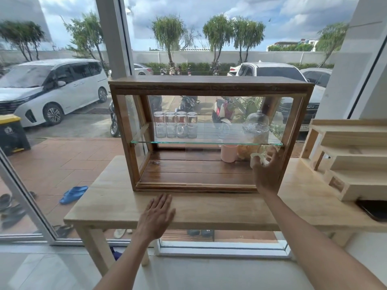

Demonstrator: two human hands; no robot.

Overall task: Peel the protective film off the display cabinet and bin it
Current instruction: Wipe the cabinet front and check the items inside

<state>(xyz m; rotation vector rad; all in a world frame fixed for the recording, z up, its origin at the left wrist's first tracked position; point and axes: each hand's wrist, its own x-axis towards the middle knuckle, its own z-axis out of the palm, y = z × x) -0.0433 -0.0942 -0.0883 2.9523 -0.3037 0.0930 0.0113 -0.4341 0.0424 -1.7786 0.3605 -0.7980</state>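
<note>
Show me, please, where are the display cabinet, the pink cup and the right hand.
display cabinet [209,85]: head view, on its wooden top board.
pink cup [229,153]: head view, on its side wall, under the glass shelf.
right hand [268,172]: head view, on its back.

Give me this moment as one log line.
left hand flat on table | right hand at display cabinet lower right corner | film: unclear

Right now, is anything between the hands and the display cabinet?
Nothing visible. The right hand is at the display cabinet's lower right front corner; the left hand hovers over bare table before it.
</note>
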